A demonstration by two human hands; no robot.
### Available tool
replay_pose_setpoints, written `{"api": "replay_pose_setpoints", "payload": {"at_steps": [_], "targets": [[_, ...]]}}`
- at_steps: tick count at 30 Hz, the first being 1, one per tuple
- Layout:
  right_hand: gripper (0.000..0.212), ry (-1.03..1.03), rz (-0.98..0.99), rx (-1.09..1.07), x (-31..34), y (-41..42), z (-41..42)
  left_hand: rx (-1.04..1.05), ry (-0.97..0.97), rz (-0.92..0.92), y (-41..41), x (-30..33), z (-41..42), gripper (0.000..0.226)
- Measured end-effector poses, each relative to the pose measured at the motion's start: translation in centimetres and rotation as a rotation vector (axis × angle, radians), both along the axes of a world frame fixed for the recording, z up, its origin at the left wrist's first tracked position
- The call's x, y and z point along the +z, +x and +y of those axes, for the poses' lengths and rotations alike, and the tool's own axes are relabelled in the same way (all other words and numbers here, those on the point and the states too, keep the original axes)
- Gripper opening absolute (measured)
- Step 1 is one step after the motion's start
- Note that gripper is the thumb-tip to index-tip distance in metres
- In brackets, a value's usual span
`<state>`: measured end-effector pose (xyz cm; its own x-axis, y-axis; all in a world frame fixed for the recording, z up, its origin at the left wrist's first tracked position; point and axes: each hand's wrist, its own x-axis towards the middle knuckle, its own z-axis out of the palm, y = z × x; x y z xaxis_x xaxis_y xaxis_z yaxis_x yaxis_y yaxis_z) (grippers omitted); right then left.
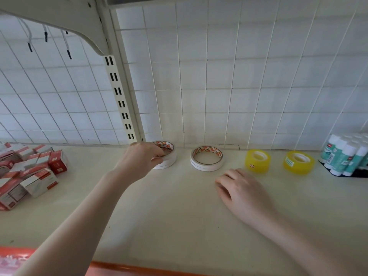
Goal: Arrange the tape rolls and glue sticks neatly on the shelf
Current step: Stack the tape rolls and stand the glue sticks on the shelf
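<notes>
Two white tape rolls lie flat near the back of the shelf (179, 216). My left hand (141, 158) grips the left white roll (170, 156), fingers inside its core and thumb on the rim. The second white roll (207, 158) lies free to its right. Further right stand two yellow tape rolls (257, 160) (298, 162). A pack of glue sticks (344, 154) with white caps and teal labels sits in a black tray at the far right. My right hand (237, 188) rests flat on the shelf in front of the rolls, holding nothing.
A loose pile of red-and-white small boxes (29, 170) fills the left of the shelf. A wire grid backs the shelf, with a slotted upright post (121, 104) behind the left roll. An orange strip (139, 268) runs along the front edge.
</notes>
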<state>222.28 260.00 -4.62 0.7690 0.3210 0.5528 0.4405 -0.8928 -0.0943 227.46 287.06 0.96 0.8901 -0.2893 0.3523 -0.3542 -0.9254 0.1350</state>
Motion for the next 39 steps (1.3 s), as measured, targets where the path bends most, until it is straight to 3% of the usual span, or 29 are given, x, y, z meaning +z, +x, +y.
{"api": "replay_pose_setpoints", "payload": {"at_steps": [5,19,39], "targets": [[0.023,-0.010,-0.017,-0.007,0.0,0.2,0.1,-0.002,0.020,0.034,0.3,0.1,-0.1,0.009],[0.030,-0.002,-0.032,-0.002,-0.2,0.0,0.1,-0.017,0.010,0.265,0.7,1.4,0.0,0.014],[0.029,0.000,0.005,-0.007,0.1,0.0,0.2,-0.014,-0.072,0.339,0.6,2.3,-0.4,0.020]]}}
